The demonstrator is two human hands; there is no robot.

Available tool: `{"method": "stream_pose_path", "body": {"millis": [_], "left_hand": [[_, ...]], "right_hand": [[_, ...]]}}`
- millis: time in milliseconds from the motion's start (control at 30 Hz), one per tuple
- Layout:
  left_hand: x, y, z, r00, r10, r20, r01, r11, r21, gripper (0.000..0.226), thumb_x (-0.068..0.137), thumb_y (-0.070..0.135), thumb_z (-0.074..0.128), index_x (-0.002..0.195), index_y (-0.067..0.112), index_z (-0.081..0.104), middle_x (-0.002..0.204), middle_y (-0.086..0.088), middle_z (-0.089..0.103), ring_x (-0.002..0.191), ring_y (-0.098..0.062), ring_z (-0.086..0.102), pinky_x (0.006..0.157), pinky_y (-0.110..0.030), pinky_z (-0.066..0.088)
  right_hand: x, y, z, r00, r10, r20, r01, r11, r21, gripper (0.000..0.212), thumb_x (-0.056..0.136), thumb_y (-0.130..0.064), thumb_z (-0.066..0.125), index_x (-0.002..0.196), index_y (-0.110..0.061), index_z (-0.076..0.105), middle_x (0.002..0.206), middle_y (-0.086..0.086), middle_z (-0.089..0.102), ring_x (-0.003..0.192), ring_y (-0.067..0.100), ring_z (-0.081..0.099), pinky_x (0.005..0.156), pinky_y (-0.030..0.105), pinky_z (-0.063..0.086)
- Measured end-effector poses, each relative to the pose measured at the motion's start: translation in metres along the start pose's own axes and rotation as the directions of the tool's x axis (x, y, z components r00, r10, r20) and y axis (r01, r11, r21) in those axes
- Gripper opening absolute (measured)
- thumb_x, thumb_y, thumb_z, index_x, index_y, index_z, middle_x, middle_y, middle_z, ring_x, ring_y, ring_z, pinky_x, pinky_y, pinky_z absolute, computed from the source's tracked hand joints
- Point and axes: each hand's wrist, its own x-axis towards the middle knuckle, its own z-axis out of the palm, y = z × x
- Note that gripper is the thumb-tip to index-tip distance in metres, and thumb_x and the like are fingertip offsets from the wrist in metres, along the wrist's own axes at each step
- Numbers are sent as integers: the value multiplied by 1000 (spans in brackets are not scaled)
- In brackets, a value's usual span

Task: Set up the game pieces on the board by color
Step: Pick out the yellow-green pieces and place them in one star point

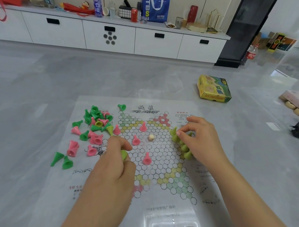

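A: While the board (pixel 158 166) lies flat on the floor (pixel 25 88), where are your pieces?
B: Loose pile (pixel 93 125) at its left; your left hand (pixel 113 161) grips an olive piece (pixel 124 154), your right hand (pixel 199 138) pinches another (pixel 173 132) atop the olive row (pixel 184 148).

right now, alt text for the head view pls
A person's right hand pinches a yellow-green plastic cone piece at the right edge of a paper Chinese checkers board, beside a row of like pieces, while the left hand holds another. Loose pink and green cones lie piled at left.
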Motion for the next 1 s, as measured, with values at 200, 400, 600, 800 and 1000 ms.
{"method": "stream_pose_path", "body": {"millis": [200,400,600,800,1000], "left_hand": [[-1,-2,0,999,35,-4,-35,999,11,17,94,23,31,90,39,34,60,5,42,48,-7,40,47,-20,34],[-1,-6,0,997,71,1,-71,997,25,15,95,25,30,91,40,33,60,5,41,47,-5,40,47,-19,35],[1,-2,1,997,50,63,-55,995,81,5,95,31,33,92,35,34,71,5,54,54,-6,48,52,-19,42],[6,1,-1,999,46,1,-46,998,-43,15,81,37,60,76,27,50,49,8,55,47,7,54,46,-8,40],[4,0,-2,999,37,31,-34,995,-92,14,82,32,62,78,25,50,49,24,54,44,6,50,44,-10,37]], "right_hand": [[0,1,2,1000,3,4,-3,1000,-5,11,86,-27,61,85,-22,71,133,-1,49,126,22,40,101,47,36],[-1,-4,-4,997,-58,-53,59,998,25,17,89,-27,56,90,-19,70,121,-3,55,120,18,45,102,39,36],[-16,-34,-19,974,-213,71,180,931,317,14,88,-26,57,82,-27,69,88,-20,64,89,-6,57,78,19,47],[-37,-69,-26,732,-457,506,215,859,464,12,79,-19,67,89,-20,73,85,-6,73,81,7,67,74,15,51],[-41,-70,-23,745,-495,447,234,822,519,10,80,-15,67,80,-22,74,80,-4,73,78,8,67,73,16,50]]}}
